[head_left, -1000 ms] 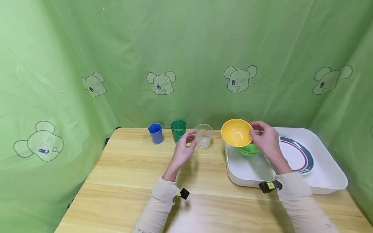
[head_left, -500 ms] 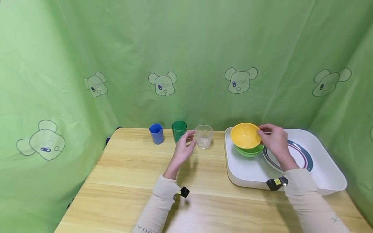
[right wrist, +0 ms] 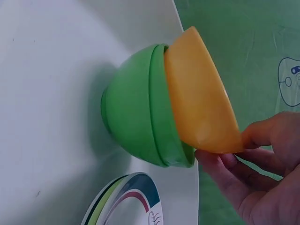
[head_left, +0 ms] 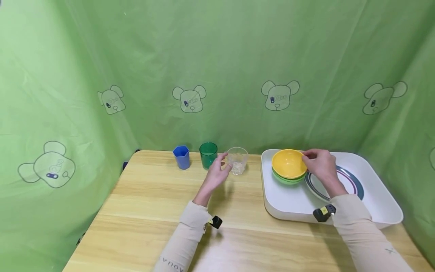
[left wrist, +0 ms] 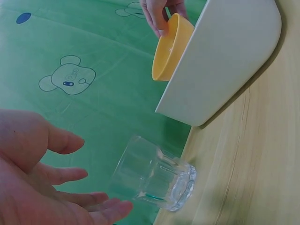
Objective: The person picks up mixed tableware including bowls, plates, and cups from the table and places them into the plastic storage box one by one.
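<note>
My right hand (head_left: 321, 166) pinches the rim of a yellow bowl (head_left: 289, 162) between thumb and fingers. In the right wrist view the yellow bowl (right wrist: 199, 93) sits tilted, partly inside the upper of two nested green bowls (right wrist: 136, 108). Those stand in a white tray (head_left: 282, 211), beside stacked plates (head_left: 358, 185) with a teal and maroon border. My left hand (head_left: 217, 173) is held beside a clear glass (head_left: 238, 160), its fingers loosely spread. The left wrist view shows nothing in that hand (left wrist: 51, 183), with the clear glass (left wrist: 157, 173) just past the fingertips.
Left of the clear glass stand a green tumbler (head_left: 208, 155) and a blue hexagonal cup (head_left: 182, 156), near the wooden table's (head_left: 146, 200) back edge. A green curtain (head_left: 234, 124) hangs close behind and at both sides. The tray's raised wall (left wrist: 225, 61) borders the bowls.
The right hand has moved right and down with the yellow bowl, from above the tray's left edge into the top of the green bowls. The left hand has barely moved.
</note>
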### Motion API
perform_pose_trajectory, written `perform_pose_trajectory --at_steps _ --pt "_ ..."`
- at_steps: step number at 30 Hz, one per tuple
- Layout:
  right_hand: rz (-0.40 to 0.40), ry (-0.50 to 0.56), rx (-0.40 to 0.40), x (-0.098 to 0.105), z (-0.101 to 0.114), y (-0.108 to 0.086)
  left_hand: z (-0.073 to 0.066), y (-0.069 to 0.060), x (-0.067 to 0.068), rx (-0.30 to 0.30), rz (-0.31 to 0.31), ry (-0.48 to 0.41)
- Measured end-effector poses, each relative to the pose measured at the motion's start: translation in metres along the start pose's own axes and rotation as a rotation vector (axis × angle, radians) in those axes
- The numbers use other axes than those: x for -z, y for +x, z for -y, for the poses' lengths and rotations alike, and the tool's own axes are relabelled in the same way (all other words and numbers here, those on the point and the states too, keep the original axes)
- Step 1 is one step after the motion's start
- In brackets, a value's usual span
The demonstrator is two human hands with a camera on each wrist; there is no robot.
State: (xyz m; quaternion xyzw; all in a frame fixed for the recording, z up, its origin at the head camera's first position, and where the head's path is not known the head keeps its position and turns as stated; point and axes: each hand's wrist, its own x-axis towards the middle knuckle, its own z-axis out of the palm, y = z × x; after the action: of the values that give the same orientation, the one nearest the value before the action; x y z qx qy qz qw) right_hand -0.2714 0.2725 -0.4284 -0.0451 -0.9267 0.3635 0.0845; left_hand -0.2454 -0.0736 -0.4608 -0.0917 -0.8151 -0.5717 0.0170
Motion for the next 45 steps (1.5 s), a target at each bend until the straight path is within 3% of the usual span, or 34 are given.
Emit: perform_pose_trajectory --at_steps 10,25,39,45 --pt "-0.004 -0.045 0.025 -0.002 -0.005 0.001 0.004 0.01 -0.005 0.029 -0.001 0.034" --pt "0.085 -0.072 0.019 0.0 -0.011 0.007 0.009 0.029 -0.015 0.106 0.01 0.054" --pt "0.124 -0.163 0.071 -0.001 -0.013 0.01 0.008 0.047 -0.023 0.199 -0.027 0.069" --pt "0.137 -0.17 0.087 -0.001 -0.01 0.012 0.015 0.053 -0.024 0.257 -0.036 -0.019"
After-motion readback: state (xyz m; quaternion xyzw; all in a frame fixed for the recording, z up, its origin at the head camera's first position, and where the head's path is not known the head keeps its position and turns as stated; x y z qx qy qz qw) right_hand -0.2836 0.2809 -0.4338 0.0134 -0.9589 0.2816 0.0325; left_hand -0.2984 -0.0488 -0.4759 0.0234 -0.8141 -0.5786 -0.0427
